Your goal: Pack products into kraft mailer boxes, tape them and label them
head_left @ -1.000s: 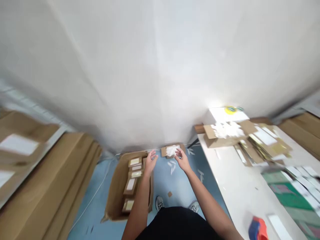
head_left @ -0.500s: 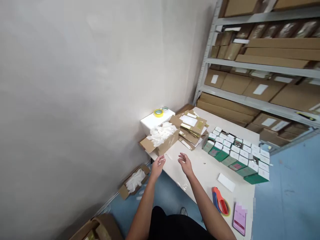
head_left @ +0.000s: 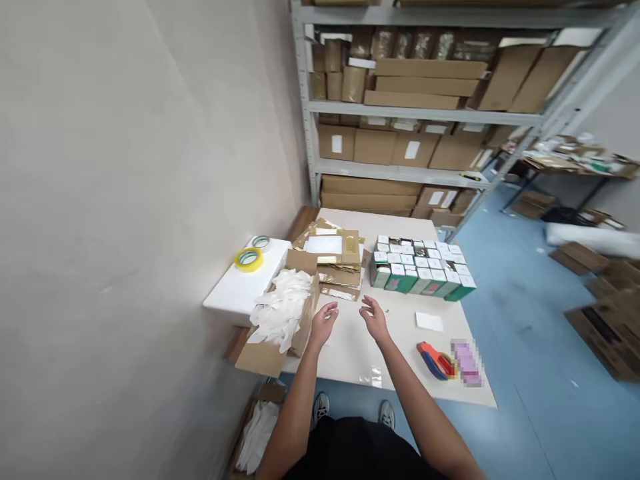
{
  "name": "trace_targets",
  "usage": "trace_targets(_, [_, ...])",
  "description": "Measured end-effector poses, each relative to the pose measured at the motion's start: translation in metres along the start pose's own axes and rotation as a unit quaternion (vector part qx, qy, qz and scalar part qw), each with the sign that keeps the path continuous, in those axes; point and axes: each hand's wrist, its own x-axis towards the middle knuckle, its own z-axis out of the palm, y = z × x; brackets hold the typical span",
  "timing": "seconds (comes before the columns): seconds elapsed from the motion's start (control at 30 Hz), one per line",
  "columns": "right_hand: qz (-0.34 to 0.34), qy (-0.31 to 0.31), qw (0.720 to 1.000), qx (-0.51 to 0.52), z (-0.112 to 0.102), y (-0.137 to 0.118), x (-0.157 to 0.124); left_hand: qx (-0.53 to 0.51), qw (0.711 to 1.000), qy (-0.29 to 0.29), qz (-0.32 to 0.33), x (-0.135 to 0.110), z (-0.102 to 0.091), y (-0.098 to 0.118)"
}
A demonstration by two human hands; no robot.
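Over the white table [head_left: 345, 357] my left hand [head_left: 324, 323] hovers with fingers curved and apart, holding nothing. Just left of it stands an open cardboard box [head_left: 306, 327] heaped with white gloves [head_left: 283, 307]. My right hand [head_left: 374, 319] is held opposite, palm inward, its fingers also apart and nothing in them. Beyond the hands lies a stack of flattened cardboard [head_left: 345, 250] with pale labels and tape. Several green-and-white small boxes [head_left: 423, 267] stand in rows at the far right of the table.
A white box [head_left: 233, 283] carries a yellow tape roll [head_left: 249, 259] by the wall. At right lie a white card [head_left: 429, 321], a red-and-blue tape dispenser [head_left: 436, 360] and a phone [head_left: 467, 363]. Shelving [head_left: 400, 167] with cartons rises behind. Another glove box [head_left: 257, 427] sits on the floor.
My view has swung right and levelled, so the table and shelves appear further left and squarer. Both hands keep much the same pose, empty, and now appear over the table beside the glove box.
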Motion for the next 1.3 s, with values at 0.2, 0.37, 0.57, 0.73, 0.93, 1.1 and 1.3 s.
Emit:
trace_targets(0.2, [0.011,0.112,0.994,-0.007,-0.039,0.001,-0.014,0.003,0.994,-0.103,-0.027,0.025,0.037,-0.006])
trace_targets(0.37, [0.034,0.189,0.981,-0.016,-0.097,0.026,-0.044,0.020,0.981,-0.191,-0.030,0.019,0.092,-0.009])
trace_targets(0.57, [0.075,0.228,0.966,-0.095,-0.167,0.058,-0.062,0.055,0.973,-0.219,-0.049,-0.001,0.137,-0.020])
trace_targets(0.73, [0.131,0.215,0.946,-0.204,-0.229,0.092,-0.052,0.094,0.975,-0.193,-0.052,-0.015,0.155,-0.033])
trace_targets(0.93, [0.219,0.145,0.907,-0.329,-0.278,0.155,-0.047,0.141,0.975,-0.155,-0.072,-0.035,0.168,-0.046])
trace_targets(1.1, [0.223,0.072,0.893,-0.385,-0.288,0.193,-0.065,0.151,0.973,-0.147,-0.094,-0.062,0.186,-0.053])
trace_targets(1.3, [0.268,-0.003,0.848,-0.458,-0.298,0.195,-0.059,0.129,0.972,-0.165,-0.105,-0.074,0.207,-0.040])
